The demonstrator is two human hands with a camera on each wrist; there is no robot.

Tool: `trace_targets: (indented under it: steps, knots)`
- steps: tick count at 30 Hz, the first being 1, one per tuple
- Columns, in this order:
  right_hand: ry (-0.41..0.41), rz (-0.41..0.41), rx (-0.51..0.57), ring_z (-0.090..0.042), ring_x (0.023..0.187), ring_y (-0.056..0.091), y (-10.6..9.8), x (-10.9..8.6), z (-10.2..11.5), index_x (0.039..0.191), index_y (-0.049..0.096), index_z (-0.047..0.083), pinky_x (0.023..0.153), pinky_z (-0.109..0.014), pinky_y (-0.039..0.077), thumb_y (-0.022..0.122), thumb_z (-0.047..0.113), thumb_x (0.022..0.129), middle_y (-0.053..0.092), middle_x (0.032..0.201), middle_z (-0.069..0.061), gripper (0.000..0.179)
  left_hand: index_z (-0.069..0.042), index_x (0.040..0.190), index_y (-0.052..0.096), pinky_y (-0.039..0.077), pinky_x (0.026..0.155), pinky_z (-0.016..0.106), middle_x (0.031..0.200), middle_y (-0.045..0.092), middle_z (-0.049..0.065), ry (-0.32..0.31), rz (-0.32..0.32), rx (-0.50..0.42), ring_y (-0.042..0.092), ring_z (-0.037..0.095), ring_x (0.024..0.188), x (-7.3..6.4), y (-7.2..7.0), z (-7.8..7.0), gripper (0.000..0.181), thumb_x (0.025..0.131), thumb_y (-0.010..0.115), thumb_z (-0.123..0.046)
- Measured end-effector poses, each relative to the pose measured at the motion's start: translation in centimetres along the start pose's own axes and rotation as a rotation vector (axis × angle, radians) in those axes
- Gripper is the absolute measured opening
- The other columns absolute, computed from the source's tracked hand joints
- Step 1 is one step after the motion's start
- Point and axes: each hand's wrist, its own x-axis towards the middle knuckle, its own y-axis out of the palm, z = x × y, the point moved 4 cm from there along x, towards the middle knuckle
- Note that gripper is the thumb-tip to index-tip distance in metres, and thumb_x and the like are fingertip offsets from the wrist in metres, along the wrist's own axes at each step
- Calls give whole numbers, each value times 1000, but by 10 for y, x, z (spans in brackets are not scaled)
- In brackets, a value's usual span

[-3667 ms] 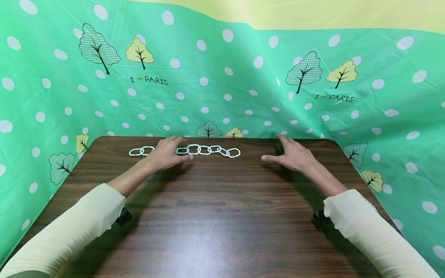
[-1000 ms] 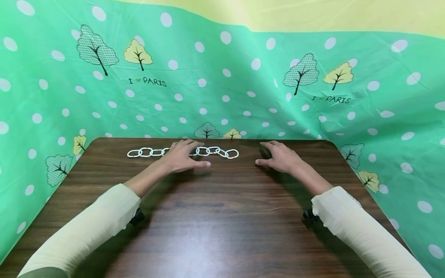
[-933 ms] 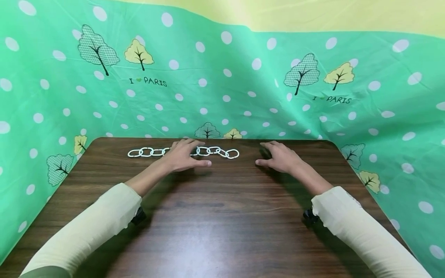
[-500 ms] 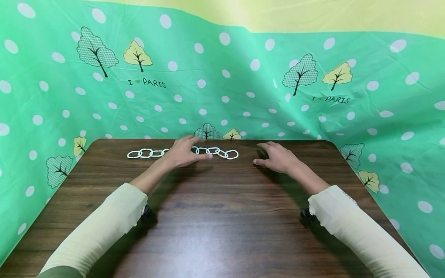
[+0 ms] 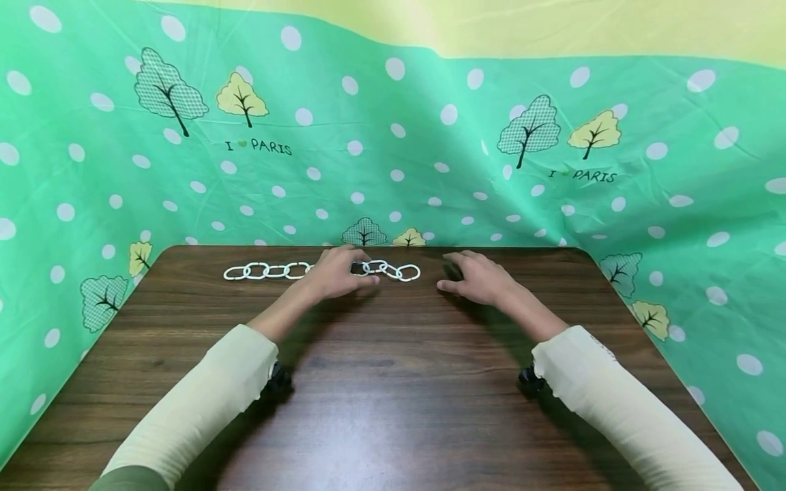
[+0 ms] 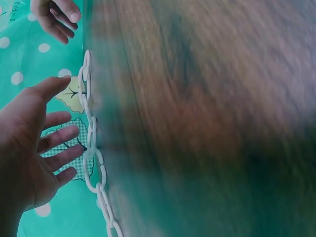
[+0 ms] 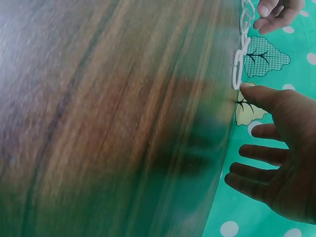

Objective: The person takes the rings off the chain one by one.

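A white plastic chain of several oval links lies stretched from left to right along the far part of the table. My left hand is over its middle, hiding some links in the head view. In the left wrist view the fingers of that hand are spread and relaxed, apart from the chain. To the right of the chain's last link, my right hand hovers with thumb and fingers parted. The right wrist view shows this hand holding nothing, its thumb nearest the end link.
The dark brown wooden table has rounded far corners. A green dotted cloth printed with trees hangs close behind its far edge and along both sides. Dark wrist cameras sit under the pale sleeves.
My left hand has moved right along the chain, from its left part to over its middle. My right hand has drifted left, closer to the end link. The chain lies much as before.
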Motion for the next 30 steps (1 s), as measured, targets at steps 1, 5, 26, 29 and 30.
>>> trace_targets:
  steps: [1, 5, 26, 29, 30]
  knots:
    - [-3, -1, 1, -50, 154, 54, 0, 1, 1, 167, 52, 4, 120, -72, 49, 75, 48, 108, 55, 167, -29, 77, -8, 138, 78, 48, 121, 63, 142, 74, 17, 6, 1, -3, 67, 41, 138, 3, 4, 3, 60, 99, 82, -54]
    - [-9, 2, 0, -49, 154, 55, 1, 2, 5, 167, 52, 5, 120, -72, 49, 75, 48, 108, 55, 167, -29, 76, -12, 132, 80, 54, 112, 60, 134, 77, 13, 53, -11, 18, 71, 36, 128, 13, 17, 12, 60, 98, 81, -61]
    - [-23, 25, 11, -45, 152, 58, 11, 11, 22, 166, 52, 5, 120, -69, 51, 74, 50, 108, 61, 162, -26, 77, -14, 134, 80, 52, 119, 56, 138, 74, 12, 88, 78, -92, 67, 36, 134, 20, 33, -16, 42, 102, 82, -40]
    - [-30, 20, 15, -46, 151, 59, 12, 11, 24, 166, 52, 4, 120, -68, 51, 74, 49, 108, 61, 162, -27, 77, -13, 134, 80, 49, 122, 53, 138, 75, 10, 109, 74, -88, 66, 33, 135, 21, 33, -18, 43, 104, 79, -45]
    - [-33, 17, 17, -46, 151, 59, 12, 12, 24, 166, 52, 4, 120, -68, 51, 74, 49, 108, 61, 162, -27, 77, -12, 133, 80, 49, 122, 54, 137, 75, 10, 108, 71, -79, 65, 34, 134, 20, 31, -22, 42, 105, 79, -43]
